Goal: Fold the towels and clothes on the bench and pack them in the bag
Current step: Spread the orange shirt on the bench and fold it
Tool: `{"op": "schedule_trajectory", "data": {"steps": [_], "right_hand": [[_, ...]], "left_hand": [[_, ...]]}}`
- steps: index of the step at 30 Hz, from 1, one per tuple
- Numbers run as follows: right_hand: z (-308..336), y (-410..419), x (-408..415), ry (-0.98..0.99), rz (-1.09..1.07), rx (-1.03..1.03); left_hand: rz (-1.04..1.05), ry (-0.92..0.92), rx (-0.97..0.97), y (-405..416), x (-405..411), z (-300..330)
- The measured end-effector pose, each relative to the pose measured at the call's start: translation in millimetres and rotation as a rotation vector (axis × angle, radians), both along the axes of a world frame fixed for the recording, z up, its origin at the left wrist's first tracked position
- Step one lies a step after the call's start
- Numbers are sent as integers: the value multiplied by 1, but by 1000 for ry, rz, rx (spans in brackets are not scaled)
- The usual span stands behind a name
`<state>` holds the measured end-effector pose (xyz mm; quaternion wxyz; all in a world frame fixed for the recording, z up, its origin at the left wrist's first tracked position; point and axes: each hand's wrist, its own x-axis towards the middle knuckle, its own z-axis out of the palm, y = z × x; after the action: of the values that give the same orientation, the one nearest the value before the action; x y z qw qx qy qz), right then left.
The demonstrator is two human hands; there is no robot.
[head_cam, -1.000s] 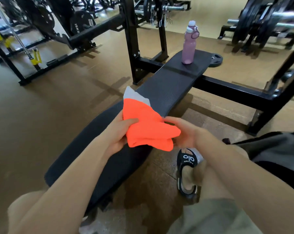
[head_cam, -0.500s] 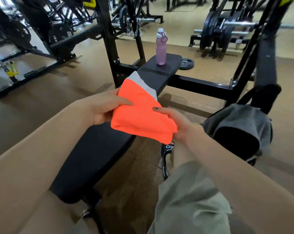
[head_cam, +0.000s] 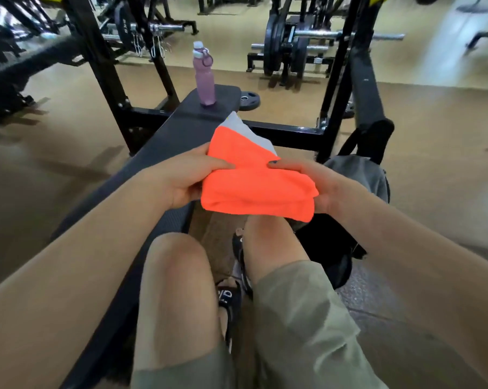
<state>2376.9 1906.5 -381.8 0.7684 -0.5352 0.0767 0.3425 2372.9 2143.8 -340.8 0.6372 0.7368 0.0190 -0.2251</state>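
The orange towel is soft cloth, the bench has a dull bumpy black cover, and the pink bottle looks like smooth plastic.

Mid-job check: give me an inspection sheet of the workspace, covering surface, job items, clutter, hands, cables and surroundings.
Surface: black padded bench; no cloth lying on the part in view.
Job's things: orange towel with a grey edge, folded, held in the air off the bench; grey and black bag on the floor to the right, partly hidden by the towel and arm.
Clutter: pink bottle upright on the bench's far end.
Grippers: left hand and right hand each pinch a side of the towel.
Cables: nothing seen.
Surroundings: gym floor, black rack, weight plate on the floor.
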Motion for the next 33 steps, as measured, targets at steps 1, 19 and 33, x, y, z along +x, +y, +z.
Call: {"op": "schedule_trajectory", "data": {"steps": [1, 19, 33], "right_hand": [[1, -3, -1, -1, -15, -11], [26, 9, -5, -65, -156, -433], [-149, -123, -79, 362, -194, -502]], "left_hand": [[-27, 3, -4, -3, 5, -4], [-190, 101, -77, -2, 11, -70], [-272, 355, 191, -131, -51, -207]]}}
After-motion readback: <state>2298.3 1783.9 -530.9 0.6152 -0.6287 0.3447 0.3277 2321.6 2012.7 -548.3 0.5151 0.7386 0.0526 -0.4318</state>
